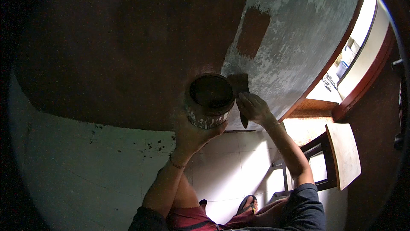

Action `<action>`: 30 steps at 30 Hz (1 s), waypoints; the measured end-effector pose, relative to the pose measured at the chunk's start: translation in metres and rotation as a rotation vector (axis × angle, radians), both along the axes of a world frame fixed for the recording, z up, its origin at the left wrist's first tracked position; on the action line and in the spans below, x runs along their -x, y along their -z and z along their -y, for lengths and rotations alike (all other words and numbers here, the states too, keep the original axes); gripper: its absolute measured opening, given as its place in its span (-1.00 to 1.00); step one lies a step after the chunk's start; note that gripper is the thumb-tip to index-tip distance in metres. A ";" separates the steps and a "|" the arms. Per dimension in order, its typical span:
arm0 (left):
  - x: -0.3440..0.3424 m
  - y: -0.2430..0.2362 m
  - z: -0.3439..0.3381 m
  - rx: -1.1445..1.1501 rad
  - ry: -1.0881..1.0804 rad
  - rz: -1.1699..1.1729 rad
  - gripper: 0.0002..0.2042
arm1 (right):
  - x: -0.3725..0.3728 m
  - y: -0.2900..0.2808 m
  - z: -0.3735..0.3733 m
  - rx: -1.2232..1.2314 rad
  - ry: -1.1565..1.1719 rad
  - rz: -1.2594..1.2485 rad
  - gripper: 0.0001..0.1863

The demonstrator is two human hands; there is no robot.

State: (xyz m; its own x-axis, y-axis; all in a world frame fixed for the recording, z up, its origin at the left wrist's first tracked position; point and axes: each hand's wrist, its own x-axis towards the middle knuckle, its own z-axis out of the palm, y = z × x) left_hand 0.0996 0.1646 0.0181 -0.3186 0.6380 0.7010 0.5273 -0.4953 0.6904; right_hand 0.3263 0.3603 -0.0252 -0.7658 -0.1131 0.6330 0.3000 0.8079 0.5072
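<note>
My left hand [192, 132] is wrapped round a round paint tub [208, 120], its outside streaked with pale drips. Dark paint or shadow fills the tub's mouth, so the level inside is hard to make out. Just right of the rim, my right hand [257, 109] grips a wide paintbrush [238, 82] with dark bristles; its handle end pokes out below the fingers. In front of both hands stands a wall, with a dark brown painted area [141, 55] on the left. Its right part is a patchy grey-white surface [299, 38], which bears a separate brown patch [254, 32].
Pale floor tiles [222, 162] lie below, with dark paint spots [154, 146] near the wall's foot. A stool [347, 154] with a light top stands at my right. Beyond it is a bright doorway [361, 38] with a brown frame. My sandalled foot [248, 205] shows underneath.
</note>
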 end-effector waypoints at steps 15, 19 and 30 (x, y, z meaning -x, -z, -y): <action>0.016 -0.007 0.010 -0.028 -0.059 0.090 -0.03 | 0.018 -0.151 -0.013 0.144 0.338 -0.340 -0.71; 0.019 -0.010 0.015 -0.052 -0.049 0.126 -0.02 | 0.017 0.011 -0.009 0.129 0.039 0.037 -0.74; 0.024 0.000 0.021 -0.042 -0.038 0.134 -0.01 | 0.016 -0.167 -0.015 0.112 0.123 -0.175 -0.75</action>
